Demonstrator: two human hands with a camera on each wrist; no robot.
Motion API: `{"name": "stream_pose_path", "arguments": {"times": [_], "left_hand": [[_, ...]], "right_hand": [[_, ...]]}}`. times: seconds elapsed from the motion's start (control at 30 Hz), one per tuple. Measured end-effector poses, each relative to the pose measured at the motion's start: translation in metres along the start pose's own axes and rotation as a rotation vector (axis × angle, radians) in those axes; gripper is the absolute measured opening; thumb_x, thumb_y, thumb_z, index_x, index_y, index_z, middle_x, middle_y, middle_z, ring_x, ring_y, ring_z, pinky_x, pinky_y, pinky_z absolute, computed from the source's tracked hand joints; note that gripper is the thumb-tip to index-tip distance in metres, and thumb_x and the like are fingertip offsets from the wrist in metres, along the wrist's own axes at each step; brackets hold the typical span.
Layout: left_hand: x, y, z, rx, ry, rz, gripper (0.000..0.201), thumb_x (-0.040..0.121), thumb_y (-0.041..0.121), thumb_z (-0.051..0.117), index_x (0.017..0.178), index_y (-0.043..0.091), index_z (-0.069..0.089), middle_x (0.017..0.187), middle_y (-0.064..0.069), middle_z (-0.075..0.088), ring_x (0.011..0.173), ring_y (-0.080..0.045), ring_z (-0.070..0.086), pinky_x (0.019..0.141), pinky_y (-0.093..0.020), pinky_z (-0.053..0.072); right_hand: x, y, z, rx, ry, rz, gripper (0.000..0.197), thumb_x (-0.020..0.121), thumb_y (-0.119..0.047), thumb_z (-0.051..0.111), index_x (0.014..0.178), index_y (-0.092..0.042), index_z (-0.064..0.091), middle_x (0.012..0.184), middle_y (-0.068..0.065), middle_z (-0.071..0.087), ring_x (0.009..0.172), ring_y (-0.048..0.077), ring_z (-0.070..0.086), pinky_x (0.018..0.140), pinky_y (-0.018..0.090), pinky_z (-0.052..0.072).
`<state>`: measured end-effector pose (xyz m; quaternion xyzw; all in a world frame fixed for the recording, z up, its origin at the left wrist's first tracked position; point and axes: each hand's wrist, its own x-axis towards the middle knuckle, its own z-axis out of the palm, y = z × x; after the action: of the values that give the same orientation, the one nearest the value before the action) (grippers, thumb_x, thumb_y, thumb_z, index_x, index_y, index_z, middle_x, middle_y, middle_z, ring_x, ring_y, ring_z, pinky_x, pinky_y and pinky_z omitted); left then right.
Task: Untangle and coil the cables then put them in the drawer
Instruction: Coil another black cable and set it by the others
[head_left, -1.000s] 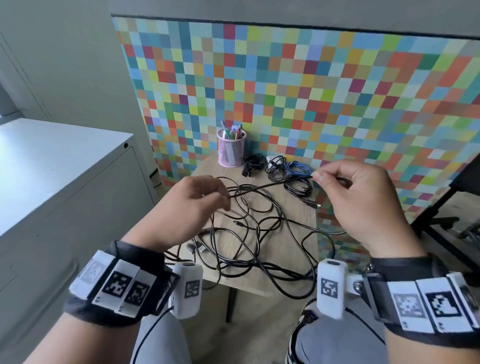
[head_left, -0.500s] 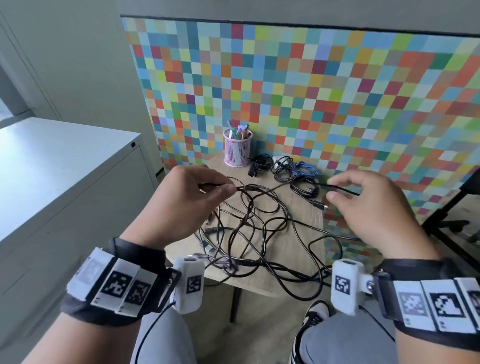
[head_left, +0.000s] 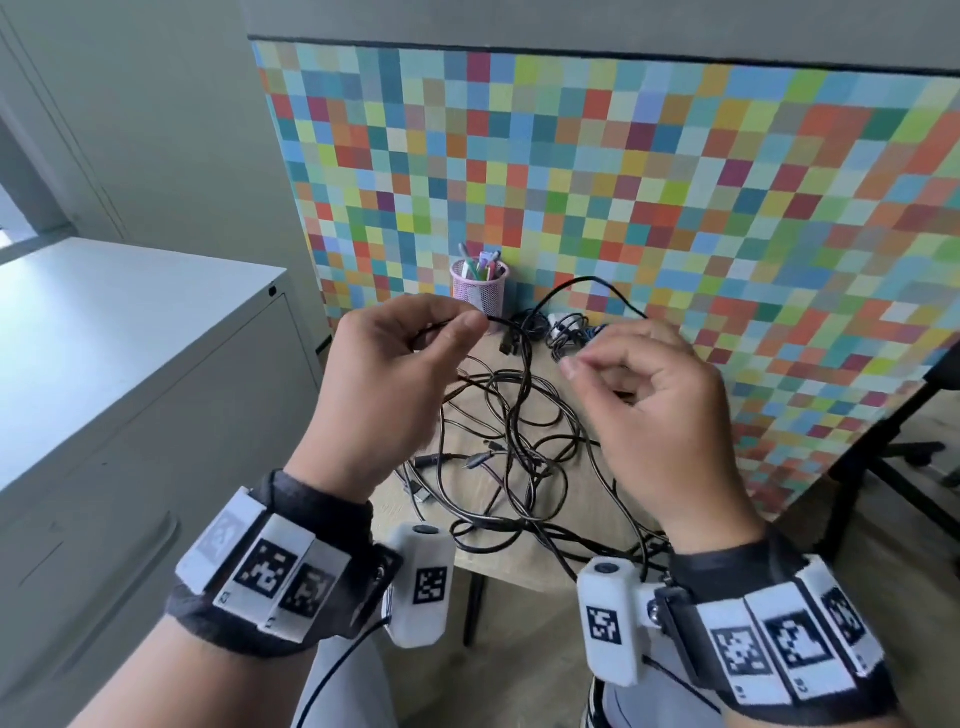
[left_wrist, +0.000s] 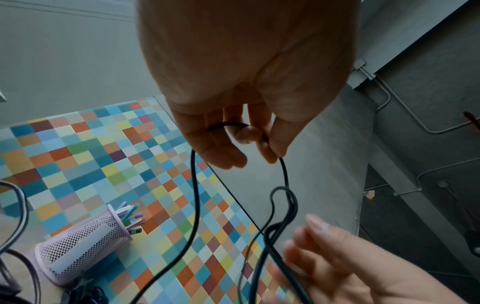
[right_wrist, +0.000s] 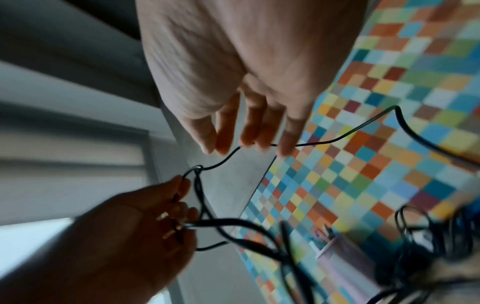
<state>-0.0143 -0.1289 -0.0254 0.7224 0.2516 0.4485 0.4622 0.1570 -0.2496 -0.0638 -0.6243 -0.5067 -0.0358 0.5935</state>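
Black cables (head_left: 514, 441) lie tangled on the small wooden table (head_left: 587, 499). One strand (head_left: 582, 283) arches up between both hands: the left hand (head_left: 395, 374) pinches it with curled fingers, while the right hand (head_left: 660, 400), blurred, seems to hook it loosely with its fingertips (right_wrist: 249, 139).

Black wristbands (head_left: 311, 525) with white square-coded marker blocks (head_left: 265, 569), a white camera pod (head_left: 422, 584) at each wrist, grey trousers (head_left: 343, 686).
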Motion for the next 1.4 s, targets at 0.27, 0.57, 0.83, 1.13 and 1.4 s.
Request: {"name": "stream_pose_path", "arguments": {"times": [0.27,0.57,0.83,1.13,1.4], "left_hand": [[-0.003,-0.007,0.008,-0.020,0.034,-0.005,0.014,0.090,0.031,0.078,0.101,0.027,0.069,0.099,-0.014,0.064,0.092,-0.015,0.067,0.079,-0.053,0.060],[-0.021,-0.002,0.018,0.086,-0.209,-0.076,0.011,0.089,0.031,0.080,0.084,0.021,0.077,0.086,0.004,0.076,0.082,-0.014,0.072,0.082,-0.040,0.060],[-0.020,-0.007,0.024,-0.052,-0.170,-0.118,0.016,0.100,0.019,0.066,0.087,0.009,0.066,0.081,-0.015,0.072,0.071,-0.022,0.064,0.067,-0.041,0.055],[-0.026,-0.013,0.036,-0.398,-0.101,-0.115,0.013,0.107,0.004,0.048,0.094,0.007,0.052,0.073,-0.004,0.064,0.079,-0.024,0.062,0.076,-0.029,0.052],[-0.003,-0.020,-0.008,-0.615,0.149,-0.265,0.028,0.089,0.009,0.047,0.065,0.020,0.038,0.062,-0.001,0.010,0.051,-0.017,0.015,0.051,-0.027,0.029]], "right_hand": [[-0.005,-0.012,0.019,0.306,-0.240,0.339,0.005,0.090,-0.017,0.079,0.086,-0.019,0.081,0.080,0.010,0.076,0.064,0.031,0.070,0.060,0.056,0.062],[-0.003,-0.012,0.018,0.324,-0.371,0.378,0.009,0.083,-0.008,0.082,0.079,-0.010,0.074,0.068,0.019,0.072,0.057,0.038,0.069,0.053,0.042,0.057],[-0.008,-0.015,0.014,0.641,-0.381,0.546,0.023,0.089,-0.026,0.077,0.085,-0.004,0.073,0.079,0.016,0.067,0.063,0.027,0.066,0.050,0.034,0.057],[-0.009,-0.019,0.032,0.793,-0.195,0.733,0.022,0.107,-0.007,0.047,0.089,-0.012,0.057,0.072,0.012,0.063,0.059,0.030,0.068,0.064,0.044,0.060],[0.002,0.011,-0.006,1.077,0.172,0.872,0.039,0.089,0.014,0.027,0.079,-0.018,0.048,0.066,-0.002,0.044,0.048,0.010,0.038,0.056,0.026,0.053]]}}
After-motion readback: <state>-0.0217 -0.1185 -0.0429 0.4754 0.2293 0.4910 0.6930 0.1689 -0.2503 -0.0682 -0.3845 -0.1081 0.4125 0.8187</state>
